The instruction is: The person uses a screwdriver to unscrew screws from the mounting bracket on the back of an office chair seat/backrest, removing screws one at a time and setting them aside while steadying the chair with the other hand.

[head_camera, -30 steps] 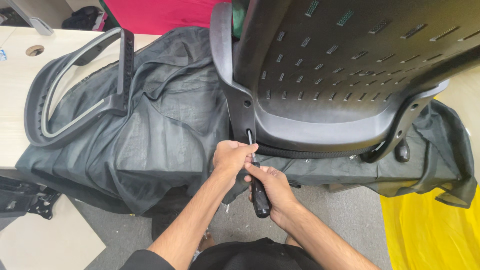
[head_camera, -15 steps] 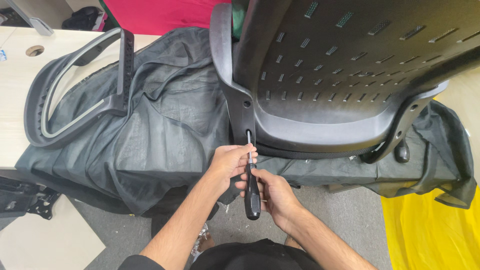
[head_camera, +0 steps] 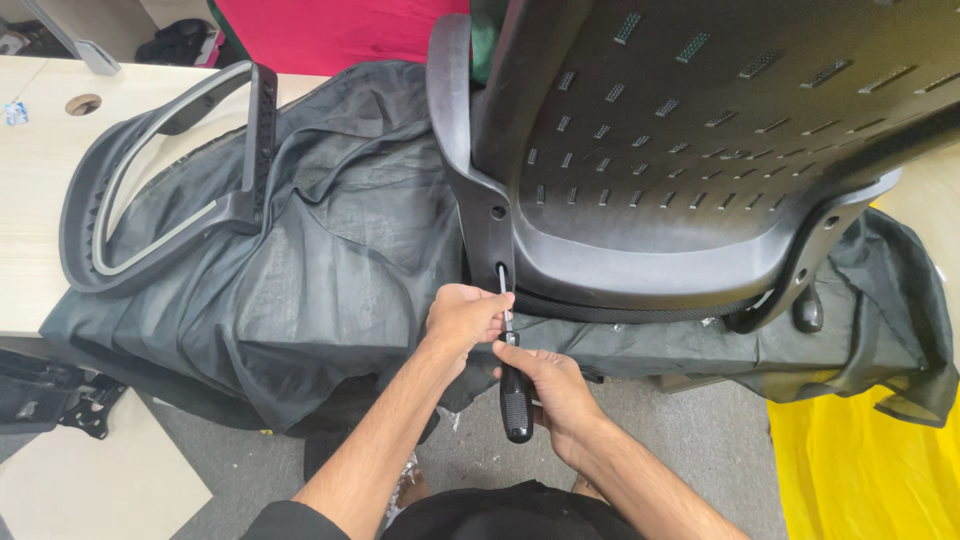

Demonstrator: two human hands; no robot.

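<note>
A black plastic office chair seat (head_camera: 700, 150) lies upside down on a table draped with dark cloth. A screwdriver (head_camera: 515, 395) with a black handle points up into a hole in the seat's left bracket (head_camera: 487, 225). My right hand (head_camera: 550, 385) grips the handle from below. My left hand (head_camera: 465, 315) pinches the metal shaft just under the hole. Both forearms reach up from the bottom of the view.
A detached black chair frame part (head_camera: 160, 190) lies on the dark cloth (head_camera: 320, 270) at the left. A pale wooden tabletop (head_camera: 30, 190) shows far left. A yellow sheet (head_camera: 860, 470) covers the floor at bottom right. A black bracket (head_camera: 50, 405) sits at lower left.
The screwdriver handle has turned slightly in my right hand and my grip has shifted on it. My left hand stays on the shaft. The chair has not moved.
</note>
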